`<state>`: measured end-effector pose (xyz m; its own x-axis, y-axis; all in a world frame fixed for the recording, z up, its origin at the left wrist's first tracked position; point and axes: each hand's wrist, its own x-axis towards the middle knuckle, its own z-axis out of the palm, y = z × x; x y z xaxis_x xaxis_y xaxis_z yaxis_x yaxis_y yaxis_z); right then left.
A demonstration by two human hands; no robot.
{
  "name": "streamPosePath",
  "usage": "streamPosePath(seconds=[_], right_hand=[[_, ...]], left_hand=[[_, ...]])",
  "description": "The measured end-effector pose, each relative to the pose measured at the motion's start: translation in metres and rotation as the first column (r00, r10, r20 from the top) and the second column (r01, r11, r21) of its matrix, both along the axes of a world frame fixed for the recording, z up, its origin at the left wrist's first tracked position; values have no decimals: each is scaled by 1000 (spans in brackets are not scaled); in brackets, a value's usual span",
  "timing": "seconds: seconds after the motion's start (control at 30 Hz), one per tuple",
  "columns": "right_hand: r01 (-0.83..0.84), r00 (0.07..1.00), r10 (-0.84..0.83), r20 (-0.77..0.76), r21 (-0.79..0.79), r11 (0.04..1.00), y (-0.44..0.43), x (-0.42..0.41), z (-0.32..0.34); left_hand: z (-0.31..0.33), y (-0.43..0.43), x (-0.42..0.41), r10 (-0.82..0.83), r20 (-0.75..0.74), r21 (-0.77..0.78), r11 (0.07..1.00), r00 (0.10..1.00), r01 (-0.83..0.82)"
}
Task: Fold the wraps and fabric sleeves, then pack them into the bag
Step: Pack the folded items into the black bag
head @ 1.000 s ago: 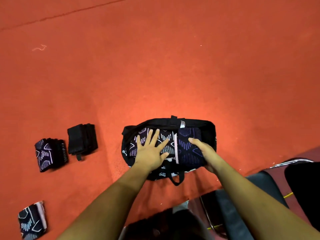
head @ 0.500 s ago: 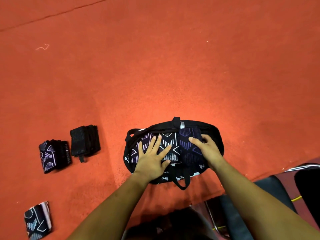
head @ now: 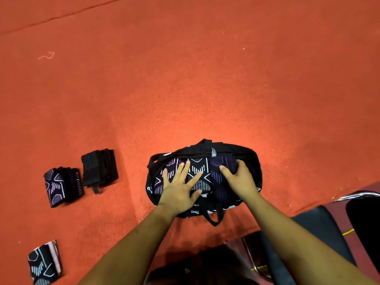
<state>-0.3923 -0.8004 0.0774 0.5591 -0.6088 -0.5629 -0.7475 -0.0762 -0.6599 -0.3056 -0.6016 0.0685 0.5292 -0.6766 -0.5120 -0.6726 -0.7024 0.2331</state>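
Pressing sleeves (head: 197, 168) into bag (head: 236, 150) — left hand (head: 178, 192) flat, right hand (head: 241, 179) gripping.

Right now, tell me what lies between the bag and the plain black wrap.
Nothing but bare orange carpet separates the bag from the black wrap, head view.

Carpeted indoor room: red carpet (head: 185, 79), metal-framed chair (head: 320, 227).
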Motion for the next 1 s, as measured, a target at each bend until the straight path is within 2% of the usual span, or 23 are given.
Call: streamPosePath(seconds=[0.13, 0.23, 0.3, 0.37, 0.43, 0.47, 0.53, 0.63, 0.7, 0.83, 0.93, 1.0], right_hand=[[-85, 996, 84, -14, -174, 981, 2, 5, 32], [-137, 984, 164, 70, -293, 946, 11, 23, 70], [-180, 965, 230, 126, -316, 931, 27, 42, 96], [-244, 932, 311, 186, -312, 918, 50, 67, 116], [-294, 898, 367, 241, -289, 911, 79, 95, 127], [-314, 886, 384, 261, -272, 910, 96, 109, 128], [-347, 872, 395, 288, -205, 915, 134, 136, 124], [-366, 887, 366, 282, -54, 929, 194, 172, 102], [-371, 908, 352, 228, 45, 928, 230, 191, 80], [-344, 939, 333, 85, 200, 918, 289, 222, 34], [-254, 964, 265, -4, 271, 929, 316, 244, -5], [-205, 973, 228, -41, 313, 928, 329, 258, -33]], left_hand=[[18, 4, 3, 96, -111, -146, 983, 989, -112], [41, 13, 15, 209, -195, -295, 919, 958, -261], [61, 24, 29, 237, -214, -405, 861, 947, -307], [81, 43, 44, 259, -220, -510, 791, 940, -337], [97, 70, 61, 364, -191, -589, 700, 912, -403], [101, 87, 70, 453, -176, -615, 643, 874, -457], [103, 125, 89, 647, -174, -637, 500, 742, -586], [87, 187, 117, 836, -218, -564, 313, 503, -764], [67, 221, 135, 880, -259, -455, 252, 397, -854], [22, 259, 169, 888, -386, -252, 159, 250, -955], [-15, 268, 195, 880, -426, -165, 152, 210, -975], [-42, 273, 208, 877, -455, -123, 107, 152, -987]])
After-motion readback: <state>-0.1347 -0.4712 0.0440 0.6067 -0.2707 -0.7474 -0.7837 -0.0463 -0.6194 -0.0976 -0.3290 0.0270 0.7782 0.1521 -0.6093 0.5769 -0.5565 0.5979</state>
